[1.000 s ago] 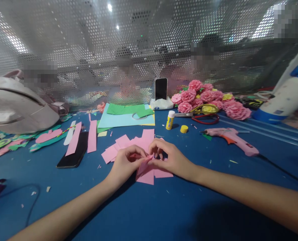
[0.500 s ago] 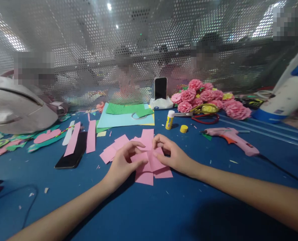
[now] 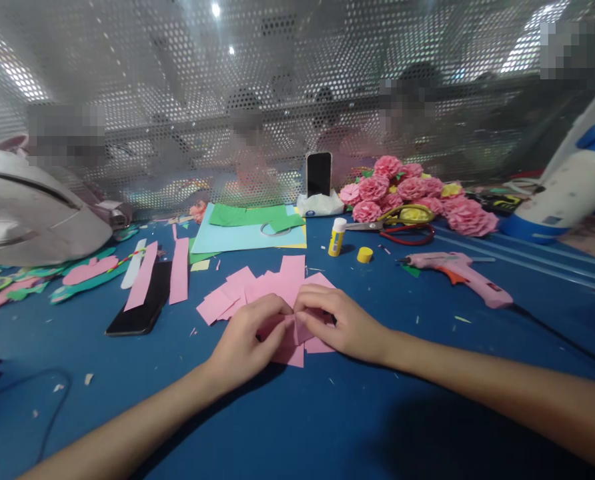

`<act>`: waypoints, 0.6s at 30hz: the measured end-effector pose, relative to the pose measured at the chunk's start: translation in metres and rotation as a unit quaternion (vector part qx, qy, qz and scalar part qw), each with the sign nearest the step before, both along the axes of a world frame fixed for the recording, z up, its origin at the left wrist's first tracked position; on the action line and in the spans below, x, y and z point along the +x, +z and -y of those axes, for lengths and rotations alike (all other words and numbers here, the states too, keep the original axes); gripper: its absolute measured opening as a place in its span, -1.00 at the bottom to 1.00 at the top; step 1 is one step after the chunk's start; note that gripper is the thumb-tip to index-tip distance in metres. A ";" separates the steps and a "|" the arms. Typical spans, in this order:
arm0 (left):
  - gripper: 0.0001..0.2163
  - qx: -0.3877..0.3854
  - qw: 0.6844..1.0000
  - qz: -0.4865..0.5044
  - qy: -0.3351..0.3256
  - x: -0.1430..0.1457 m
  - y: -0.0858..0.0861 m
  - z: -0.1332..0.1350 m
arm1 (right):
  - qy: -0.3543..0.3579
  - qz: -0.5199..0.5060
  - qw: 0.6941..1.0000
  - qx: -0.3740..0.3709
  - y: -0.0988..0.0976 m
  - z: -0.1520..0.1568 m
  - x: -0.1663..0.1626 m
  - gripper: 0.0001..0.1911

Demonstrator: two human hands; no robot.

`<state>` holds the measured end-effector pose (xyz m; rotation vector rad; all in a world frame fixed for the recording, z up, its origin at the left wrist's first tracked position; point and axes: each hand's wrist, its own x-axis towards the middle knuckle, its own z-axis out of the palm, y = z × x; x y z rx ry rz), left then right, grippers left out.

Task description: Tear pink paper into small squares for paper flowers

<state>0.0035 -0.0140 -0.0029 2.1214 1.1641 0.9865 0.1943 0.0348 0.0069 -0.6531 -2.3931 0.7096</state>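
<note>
My left hand (image 3: 247, 337) and my right hand (image 3: 335, 321) meet over a small pink paper square (image 3: 292, 333) on the blue table (image 3: 297, 413). The fingertips of both hands pinch and press this piece, which lies on top of other pink squares. A loose pile of pink paper squares (image 3: 257, 287) spreads just beyond my hands.
A black phone (image 3: 142, 307) with pink strips (image 3: 180, 270) lies at the left. A glue stick (image 3: 335, 237), its yellow cap (image 3: 364, 254), scissors (image 3: 402, 227), a pink glue gun (image 3: 457, 270) and pink paper flowers (image 3: 412, 193) sit behind. Coloured paper sheets (image 3: 250, 230) lie by a perforated metal screen (image 3: 277, 87).
My hands opened the pink piece out flat half a second ago, then closed together over it again and pressed it lower onto the pile.
</note>
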 end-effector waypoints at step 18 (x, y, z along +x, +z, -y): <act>-0.88 0.023 0.999 -0.024 -0.024 -0.001 -0.002 0.001 | -0.002 0.008 0.989 -0.145 0.006 0.008 -0.004 -0.82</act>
